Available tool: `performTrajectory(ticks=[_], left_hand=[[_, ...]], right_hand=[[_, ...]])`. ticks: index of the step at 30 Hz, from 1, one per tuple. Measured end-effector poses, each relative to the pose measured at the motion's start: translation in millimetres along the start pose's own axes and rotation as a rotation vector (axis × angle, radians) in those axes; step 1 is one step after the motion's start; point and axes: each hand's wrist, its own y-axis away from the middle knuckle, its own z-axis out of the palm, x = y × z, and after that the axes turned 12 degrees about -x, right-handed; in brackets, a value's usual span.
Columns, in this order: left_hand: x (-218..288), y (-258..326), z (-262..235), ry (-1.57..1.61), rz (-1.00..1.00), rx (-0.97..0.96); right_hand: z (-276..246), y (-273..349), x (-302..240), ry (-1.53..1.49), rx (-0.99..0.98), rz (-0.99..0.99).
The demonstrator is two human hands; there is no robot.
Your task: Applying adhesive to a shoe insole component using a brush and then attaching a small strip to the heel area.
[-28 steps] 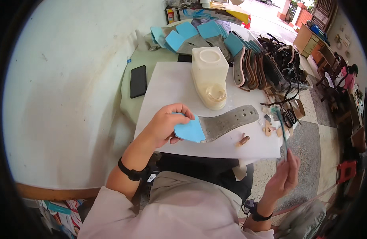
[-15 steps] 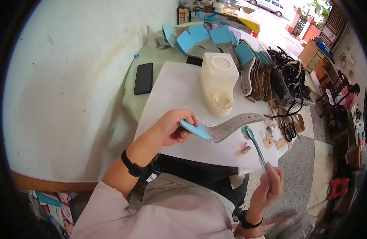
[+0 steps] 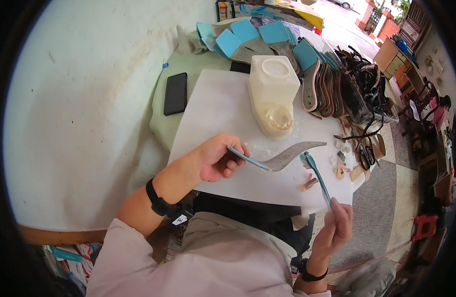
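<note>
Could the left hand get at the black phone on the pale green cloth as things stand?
Probably not right away: the left hand already grips a grey-and-blue shoe insole; the black phone lies uncovered beyond it.

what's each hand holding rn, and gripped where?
Left hand holds the grey-and-blue shoe insole by its blue heel end. Right hand pinches the teal brush by the lower end of its handle, bristles up near the insole.
</note>
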Motion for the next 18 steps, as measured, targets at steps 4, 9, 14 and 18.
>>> performTrajectory(ticks=[4, 9, 14, 18], left_hand=[[3.5, 0.2, 0.9, 0.06, -0.021, 0.008], [3.2, 1.2, 0.9, 0.084, -0.014, 0.06], [-4.4, 8.4, -6.2, 0.23, 0.094, -0.057], [-15.8, 5.8, -11.0, 0.244, 0.253, -0.05]], right_hand=[[2.3, -1.9, 2.4, -0.052, 0.015, 0.05], [6.2, -5.8, 4.9, -0.089, 0.031, 0.078], [6.1, -6.2, 9.8, -0.093, 0.034, 0.093], [8.5, -8.1, 9.6, -0.07, 0.014, 0.104]])
